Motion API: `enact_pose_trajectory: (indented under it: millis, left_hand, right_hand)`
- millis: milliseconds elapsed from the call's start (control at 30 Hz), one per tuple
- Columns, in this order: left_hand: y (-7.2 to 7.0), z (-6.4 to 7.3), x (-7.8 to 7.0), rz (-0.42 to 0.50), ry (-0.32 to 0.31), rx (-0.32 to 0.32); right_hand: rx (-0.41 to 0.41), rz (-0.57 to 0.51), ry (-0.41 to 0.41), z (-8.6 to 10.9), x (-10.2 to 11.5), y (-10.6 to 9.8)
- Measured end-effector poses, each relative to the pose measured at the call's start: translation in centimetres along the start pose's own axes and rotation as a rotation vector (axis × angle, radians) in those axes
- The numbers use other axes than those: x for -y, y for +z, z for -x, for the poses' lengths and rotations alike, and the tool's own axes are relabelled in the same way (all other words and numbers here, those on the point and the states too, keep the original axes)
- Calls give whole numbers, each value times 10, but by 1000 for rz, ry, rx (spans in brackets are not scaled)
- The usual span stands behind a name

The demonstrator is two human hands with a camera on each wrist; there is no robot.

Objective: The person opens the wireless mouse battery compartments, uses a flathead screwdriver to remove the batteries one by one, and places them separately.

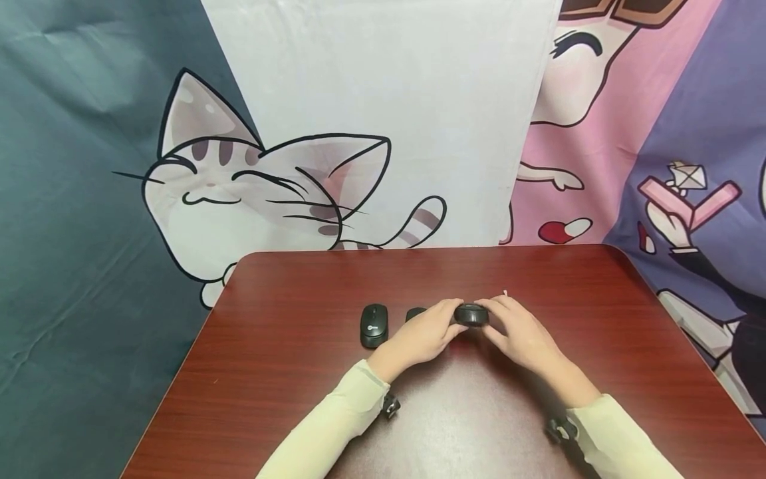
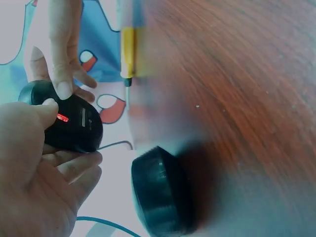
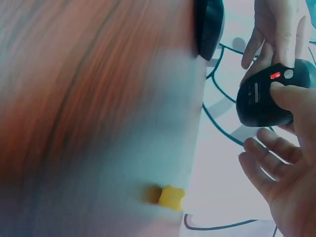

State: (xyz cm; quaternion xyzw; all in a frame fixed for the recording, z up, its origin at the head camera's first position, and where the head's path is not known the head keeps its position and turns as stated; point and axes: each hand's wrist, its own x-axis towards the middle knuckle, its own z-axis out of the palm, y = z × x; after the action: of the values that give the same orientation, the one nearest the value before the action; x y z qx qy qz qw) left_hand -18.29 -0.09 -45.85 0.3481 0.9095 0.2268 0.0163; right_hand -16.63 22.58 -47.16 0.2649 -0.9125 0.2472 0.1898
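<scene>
Both hands hold one black computer mouse (image 1: 471, 315) just above the table. My left hand (image 1: 425, 332) grips its left side between thumb and fingers. From the other side, my right hand (image 1: 523, 332) pinches it the same way. In the wrist views the underside of this mouse (image 2: 76, 121) faces the thumbs, with a red light glowing on it. A second black mouse (image 1: 415, 313) lies partly hidden behind the left hand. Farther left, a third black mouse (image 1: 374, 326) lies flat on the table.
A yellow-handled screwdriver (image 2: 128, 52) lies on the table beyond the right hand; its yellow handle end (image 3: 172, 197) shows in the right wrist view. The reddish-brown table (image 1: 287, 399) ends at a cartoon-printed cloth (image 1: 467, 100).
</scene>
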Motion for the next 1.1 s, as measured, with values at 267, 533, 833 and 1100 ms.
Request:
enact_pose_trajectory:
  millis: [267, 533, 833, 1100]
  left_hand:
    - [-18, 12, -7, 48, 7, -50]
    - [-27, 22, -9, 357, -47, -137]
    - [-32, 32, -11, 717, -121, -192]
    - [-33, 40, -13, 789, -180, -171]
  right_hand:
    - [-85, -150, -17, 2, 17, -1]
    - [-136, -304, 106, 5, 42, -4]
    - [-144, -479, 252, 5, 68, -7]
    - [-55, -861, 341, 9, 79, -4]
